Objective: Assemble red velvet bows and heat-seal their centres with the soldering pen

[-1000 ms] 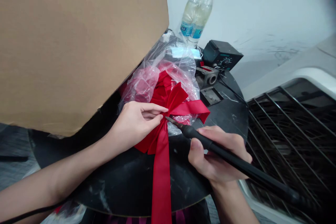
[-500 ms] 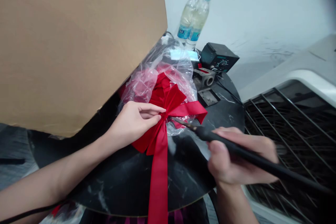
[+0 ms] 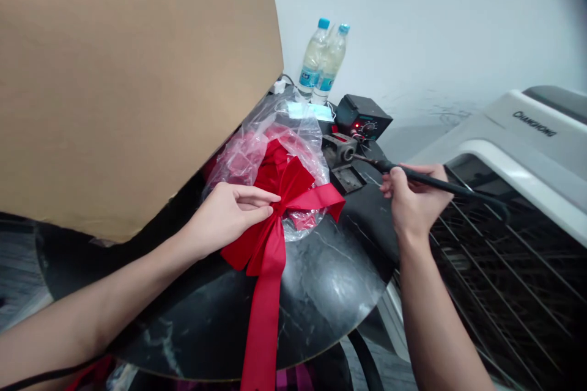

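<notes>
Gently, the left grip (image 3: 227, 215) pinches a red ribbon bow (image 3: 270, 238), the right (image 3: 415, 195) clasping a soldering iron (image 3: 440, 183).

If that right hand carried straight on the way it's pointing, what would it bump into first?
The right hand holds a black soldering iron with its tip pointing left, so the tip would probably meet the small metal block first. Depth is hard to judge here.

Under left hand (image 3: 224, 214), glossy red satin ribbon (image 3: 268, 269); beside it, shiny clear plastic film (image 3: 298, 134); past hand, matt brown cardboard box (image 3: 114, 104). In right hand (image 3: 415, 192), matt black plastic soldering iron handle (image 3: 426, 180); below both hands, polished black stone tabletop (image 3: 330, 281).
</notes>
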`<state>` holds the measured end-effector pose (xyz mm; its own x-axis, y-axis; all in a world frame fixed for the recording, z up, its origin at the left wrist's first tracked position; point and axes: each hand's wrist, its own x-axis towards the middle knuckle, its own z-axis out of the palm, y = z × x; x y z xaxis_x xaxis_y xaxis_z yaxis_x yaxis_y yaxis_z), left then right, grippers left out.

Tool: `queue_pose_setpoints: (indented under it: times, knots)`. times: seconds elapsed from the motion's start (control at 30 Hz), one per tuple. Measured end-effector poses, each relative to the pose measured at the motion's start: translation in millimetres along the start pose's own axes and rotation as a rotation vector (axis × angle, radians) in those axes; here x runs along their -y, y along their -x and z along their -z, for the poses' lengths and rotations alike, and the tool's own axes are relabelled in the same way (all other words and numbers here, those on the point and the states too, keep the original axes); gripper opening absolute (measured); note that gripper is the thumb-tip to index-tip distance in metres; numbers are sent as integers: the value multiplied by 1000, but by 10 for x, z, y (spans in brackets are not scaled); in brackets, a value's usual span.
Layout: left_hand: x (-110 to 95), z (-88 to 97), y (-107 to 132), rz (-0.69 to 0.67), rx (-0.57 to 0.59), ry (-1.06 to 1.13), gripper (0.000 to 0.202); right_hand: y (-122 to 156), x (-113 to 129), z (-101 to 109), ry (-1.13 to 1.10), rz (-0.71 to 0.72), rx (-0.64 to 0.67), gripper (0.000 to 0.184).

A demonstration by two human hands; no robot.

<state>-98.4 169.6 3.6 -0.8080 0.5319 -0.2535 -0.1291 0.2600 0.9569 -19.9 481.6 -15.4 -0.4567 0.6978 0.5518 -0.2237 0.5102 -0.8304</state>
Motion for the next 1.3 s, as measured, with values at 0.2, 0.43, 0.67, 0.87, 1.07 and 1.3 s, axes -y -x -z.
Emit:
queue_pose_setpoints:
  times: [0.2,0.43,0.67,0.87,1.07,1.3]
  knots:
    - [-32,2,8,15,2,13,29,-133,-221,-204,3,-61,194,24]
    - [-32,10,17,17,13,15,26,-274,-350,-288,59,-74,404,30]
    - [-36,9,19,6,23,47,25,-266,-375,-343,68,-104,425,33]
    - [-33,33,23,14,70,91,28,-217,-327,-347,82,-227,423,45]
    - [-54,52,39,17,96,175,29,-103,-200,-174,151,-468,480,45]
    - [-33,32,56,-50,51,158,30,541,551,102,106,-649,804,54]
